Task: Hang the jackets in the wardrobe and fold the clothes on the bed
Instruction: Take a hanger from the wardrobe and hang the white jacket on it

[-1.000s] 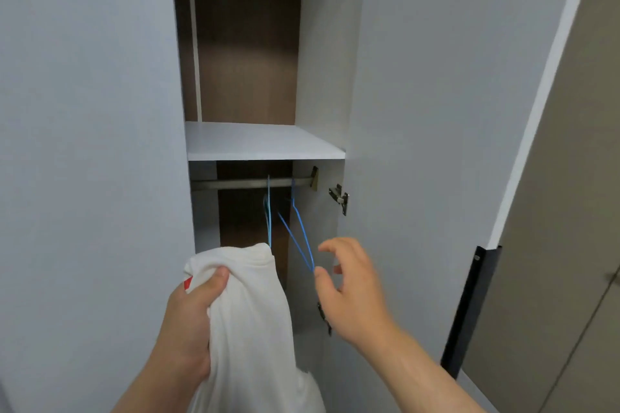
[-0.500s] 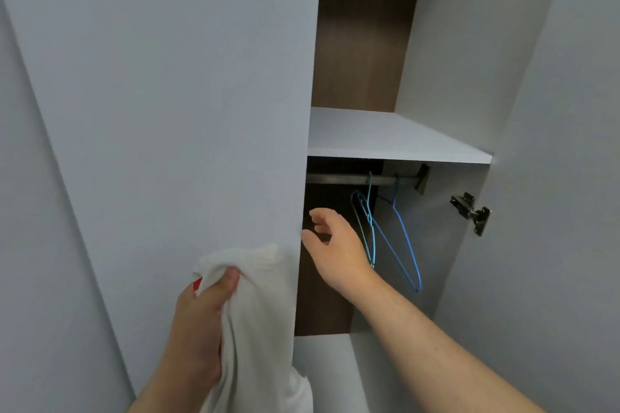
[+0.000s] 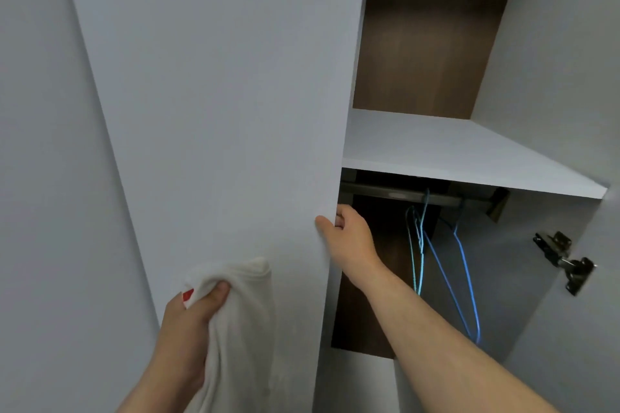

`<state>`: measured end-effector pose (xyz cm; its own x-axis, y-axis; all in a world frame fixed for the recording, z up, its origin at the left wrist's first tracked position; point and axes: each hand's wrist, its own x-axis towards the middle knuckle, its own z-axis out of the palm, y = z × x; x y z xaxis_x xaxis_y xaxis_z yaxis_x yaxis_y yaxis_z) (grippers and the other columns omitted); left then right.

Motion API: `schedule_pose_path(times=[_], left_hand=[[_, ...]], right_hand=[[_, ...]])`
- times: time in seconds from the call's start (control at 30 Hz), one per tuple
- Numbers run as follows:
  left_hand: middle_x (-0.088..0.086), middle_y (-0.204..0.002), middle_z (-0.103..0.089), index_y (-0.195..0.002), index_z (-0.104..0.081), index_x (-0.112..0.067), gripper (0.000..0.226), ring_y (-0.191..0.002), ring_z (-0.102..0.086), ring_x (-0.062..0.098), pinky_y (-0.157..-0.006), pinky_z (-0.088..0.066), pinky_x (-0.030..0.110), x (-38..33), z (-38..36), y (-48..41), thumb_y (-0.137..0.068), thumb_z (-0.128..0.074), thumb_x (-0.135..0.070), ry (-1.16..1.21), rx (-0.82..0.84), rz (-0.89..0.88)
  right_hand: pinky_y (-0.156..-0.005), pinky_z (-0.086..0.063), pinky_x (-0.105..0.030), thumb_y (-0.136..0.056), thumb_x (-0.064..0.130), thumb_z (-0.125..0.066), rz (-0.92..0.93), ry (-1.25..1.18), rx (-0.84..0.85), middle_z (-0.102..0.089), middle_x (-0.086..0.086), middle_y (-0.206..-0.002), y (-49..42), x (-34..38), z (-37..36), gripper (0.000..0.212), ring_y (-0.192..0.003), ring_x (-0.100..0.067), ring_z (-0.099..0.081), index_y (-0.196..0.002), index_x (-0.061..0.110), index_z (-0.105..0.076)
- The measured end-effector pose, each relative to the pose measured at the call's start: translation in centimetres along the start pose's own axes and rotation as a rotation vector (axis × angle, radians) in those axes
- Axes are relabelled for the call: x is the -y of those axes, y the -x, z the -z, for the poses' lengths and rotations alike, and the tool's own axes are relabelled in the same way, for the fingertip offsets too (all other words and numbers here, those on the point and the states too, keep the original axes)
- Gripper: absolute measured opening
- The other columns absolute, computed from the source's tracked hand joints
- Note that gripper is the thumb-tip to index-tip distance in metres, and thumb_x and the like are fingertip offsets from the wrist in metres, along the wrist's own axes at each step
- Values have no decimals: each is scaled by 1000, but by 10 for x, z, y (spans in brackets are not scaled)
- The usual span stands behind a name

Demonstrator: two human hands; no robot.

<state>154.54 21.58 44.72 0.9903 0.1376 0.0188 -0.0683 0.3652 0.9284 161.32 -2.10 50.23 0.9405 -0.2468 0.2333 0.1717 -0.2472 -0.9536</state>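
While the left grip (image 3: 191,322) keeps the white jacket (image 3: 241,329) bunched low before the wardrobe door (image 3: 218,111), freeing the other hand I judge, the right grip (image 3: 349,238) curls round that door's free edge, thumb on its face, probably to swing it wider and clear the blue hangers (image 3: 442,271) on the rail (image 3: 396,194). Against the frame half a second back, I note the right grip was loose in mid-air short of the edge; now it has hold.

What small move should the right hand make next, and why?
Probably swing the door open wider. The right hand grips its free edge, the door covers part of the rail, where blue hangers hang, and the left hand holds the white garment, which needs a hanger.
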Motion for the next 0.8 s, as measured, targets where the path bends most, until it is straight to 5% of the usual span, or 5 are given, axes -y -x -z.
schedule_pose_path(times=[0.1, 0.27, 0.37, 0.57, 0.8], left_hand=[[17, -99, -75, -93, -76, -10, 26, -90, -73, 31, -78, -52, 42, 4, -3, 9, -71, -70, -22, 8, -44, -1], [20, -102, -73, -94, -75, -7, 28, -95, -71, 35, -90, -51, 48, 11, -2, 28, -72, -69, -22, 29, -120, 13], [20, -104, -73, -99, -72, -5, 24, -100, -70, 37, -95, -49, 50, 13, 6, 39, -79, -67, -17, 43, -148, 30], [26, -106, -70, -108, -68, 0, 43, -99, -68, 42, -92, -51, 53, 0, 34, 70, -72, -67, -23, 75, -94, 64], [19, -103, -73, -106, -71, -8, 22, -94, -71, 36, -80, -54, 45, -31, 94, 98, -89, -61, -17, 39, -61, 43]], right_hand=[[-79, -59, -37, -93, 30, -65, -36, -23, 56, -73, -9, -93, -5, -6, 3, 23, -87, -23, -71, -96, 8, -69], [-61, -47, -31, -91, 41, -63, -54, -24, 90, -68, -6, -72, -6, -15, 2, 43, -63, -14, -60, -82, -1, -65], [-64, -44, -33, -91, 42, -64, -42, -38, 88, -62, -23, -79, 4, -10, 1, 53, -67, -20, -55, -87, -10, -59], [-63, -42, -35, -92, 41, -63, -53, -22, 41, -59, -28, -85, 55, 4, -9, 55, -69, -24, -52, -91, -13, -55], [-83, -57, -49, -91, 43, -63, -88, 39, -52, -70, -13, -96, 128, 28, -37, 44, -91, -33, -67, -97, -1, -65]])
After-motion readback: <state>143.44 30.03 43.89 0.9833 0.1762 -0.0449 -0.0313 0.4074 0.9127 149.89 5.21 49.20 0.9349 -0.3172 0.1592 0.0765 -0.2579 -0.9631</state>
